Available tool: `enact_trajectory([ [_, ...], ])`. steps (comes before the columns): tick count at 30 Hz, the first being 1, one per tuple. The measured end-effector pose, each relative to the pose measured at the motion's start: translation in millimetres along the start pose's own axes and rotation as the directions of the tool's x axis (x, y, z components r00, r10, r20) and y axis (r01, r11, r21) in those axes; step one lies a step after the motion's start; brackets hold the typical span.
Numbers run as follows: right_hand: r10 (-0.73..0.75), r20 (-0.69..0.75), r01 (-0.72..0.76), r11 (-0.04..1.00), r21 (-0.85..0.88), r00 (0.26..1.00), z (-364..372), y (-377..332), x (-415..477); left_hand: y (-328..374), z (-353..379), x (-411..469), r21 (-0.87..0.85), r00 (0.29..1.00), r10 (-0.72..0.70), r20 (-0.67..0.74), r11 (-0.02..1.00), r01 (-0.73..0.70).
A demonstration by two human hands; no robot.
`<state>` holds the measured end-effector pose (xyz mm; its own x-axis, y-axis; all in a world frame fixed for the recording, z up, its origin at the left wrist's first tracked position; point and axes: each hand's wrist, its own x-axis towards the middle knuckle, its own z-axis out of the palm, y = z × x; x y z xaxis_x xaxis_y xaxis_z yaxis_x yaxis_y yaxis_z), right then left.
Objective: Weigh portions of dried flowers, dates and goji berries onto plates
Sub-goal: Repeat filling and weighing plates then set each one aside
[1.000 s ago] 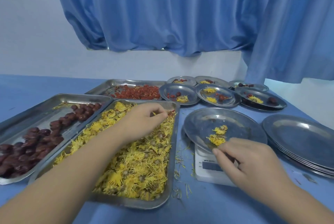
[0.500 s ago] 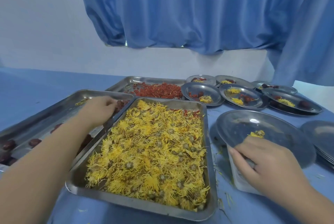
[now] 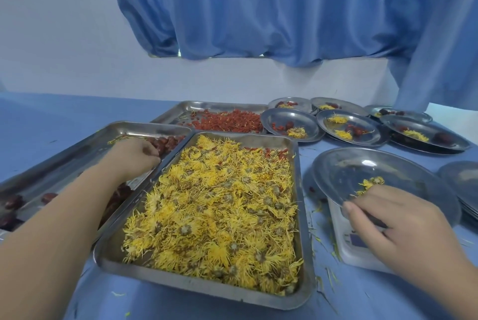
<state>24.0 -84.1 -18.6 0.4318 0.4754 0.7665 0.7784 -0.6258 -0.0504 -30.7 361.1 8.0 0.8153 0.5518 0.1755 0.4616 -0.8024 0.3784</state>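
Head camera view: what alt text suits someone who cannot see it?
A person's left hand reaches into a tray of dates while the right hand grips the rim of a plate on a white scale. Between them lies a tray of yellow dried flowers; goji berries and filled plates sit behind.

Glossy, mirror-smooth metal trays (image 3: pixel 196 291) and plates (image 3: pixel 362 164) crowd a matt blue surface (image 3: pixel 64 112). Lower right sits a white plastic scale (image 3: pixel 362 255); a soft blue cloth curtain (image 3: pixel 258 9) hangs above.

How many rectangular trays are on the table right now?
3: the date tray at left, the goji tray at the back, the flower tray in the middle. None seems hidden.
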Motion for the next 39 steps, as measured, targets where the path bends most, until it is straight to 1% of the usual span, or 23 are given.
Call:
enact_trajectory([
  [2, 0.036, 0.013, -0.036, 0.999, 0.017, 0.999, -2, 1, 0, 11, -6, -8, -0.215, 0.996, 0.005, -0.094, 0.976, -0.026],
  [3, 0.056, 0.013, -0.056, 0.998, 0.025, 0.998, -3, 2, 1, 20, -8, -13, -0.3, 0.994, 0.016, -0.106, 0.953, -0.048],
  [5, 0.099, 0.002, -0.099, 0.994, 0.047, 0.995, -5, 5, 1, 44, -9, -22, -0.405, 0.995, 0.065, -0.072, 0.91, -0.089],
  [8, 0.193, -0.016, -0.19, 0.976, 0.102, 0.981, -10, 14, 0, 90, -3, -35, -0.452, 0.982, 0.19, 0.007, 0.877, -0.167],
  [10, 0.25, -0.027, -0.244, 0.961, 0.126, 0.968, -15, 23, 0, 124, 6, -42, -0.437, 0.959, 0.281, 0.036, 0.867, -0.238],
  [13, 0.32, -0.048, -0.31, 0.94, 0.143, 0.946, -21, 40, 0, 176, 21, -54, -0.418, 0.911, 0.405, 0.071, 0.842, -0.342],
  [16, 0.398, -0.074, -0.377, 0.905, 0.199, 0.915, -26, 55, -1, 222, 41, -65, -0.446, 0.852, 0.509, 0.125, 0.796, -0.41],
  [18, 0.428, -0.068, -0.406, 0.889, 0.214, 0.901, -27, 61, -2, 247, 55, -70, -0.415, 0.817, 0.555, 0.155, 0.787, -0.457],
  [22, 0.44, -0.054, -0.418, 0.879, 0.23, 0.896, -28, 66, -1, 283, 76, -69, -0.172, 0.743, 0.635, 0.212, 0.772, -0.611],
  [26, 0.429, -0.039, -0.406, 0.876, 0.259, 0.902, -26, 69, 4, 296, 87, -65, -0.024, 0.723, 0.664, 0.192, 0.74, -0.672],
  [28, 0.398, 0.002, -0.384, 0.884, 0.268, 0.917, -23, 72, 13, 295, 91, -61, 0.036, 0.709, 0.686, 0.164, 0.714, -0.699],
  [30, 0.378, 0.051, -0.378, 0.889, 0.259, 0.924, -20, 78, 29, 291, 92, -58, 0.03, 0.696, 0.697, 0.172, 0.702, -0.711],
  [33, 0.349, 0.096, -0.362, 0.891, 0.275, 0.932, -15, 87, 60, 288, 83, -51, -0.121, 0.71, 0.684, 0.171, 0.729, -0.673],
  [36, 0.318, 0.142, -0.346, 0.895, 0.282, 0.937, -7, 95, 91, 284, 64, -29, -0.28, 0.782, 0.618, 0.079, 0.767, -0.577],
  [39, 0.297, 0.251, -0.356, 0.904, 0.237, 0.921, 7, 103, 115, 269, 48, 6, -0.319, 0.85, 0.526, 0.013, 0.808, -0.495],
])
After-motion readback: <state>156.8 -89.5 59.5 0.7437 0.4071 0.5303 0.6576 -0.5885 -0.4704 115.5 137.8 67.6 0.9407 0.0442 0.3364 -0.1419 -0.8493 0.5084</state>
